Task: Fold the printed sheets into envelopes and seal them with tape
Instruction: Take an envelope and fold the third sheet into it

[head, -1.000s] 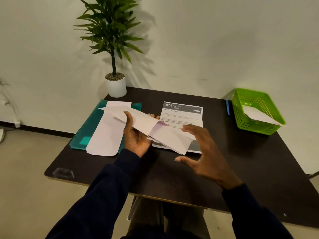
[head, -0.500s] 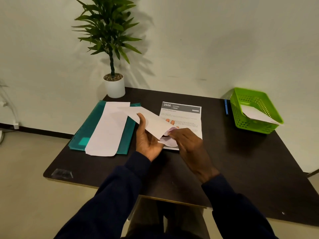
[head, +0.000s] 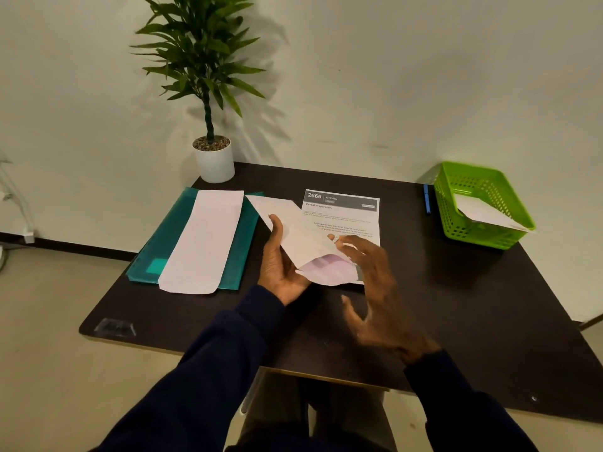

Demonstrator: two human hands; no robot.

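right hand [head: 375,288] hovers, fingers spread, holding nothing, just beside the white envelope [head: 293,230] gripped by the left hand [head: 280,265], thumb on top, above the dark surface [head: 456,305]. behind lies the printed sheet [head: 346,216] headed "2666 kitchen", "cereal preparation"; a green basket [head: 470,236] stands far right.

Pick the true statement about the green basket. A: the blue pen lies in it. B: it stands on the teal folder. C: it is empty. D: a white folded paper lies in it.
D: a white folded paper lies inside the green basket, while the blue pen lies on the table beside it.
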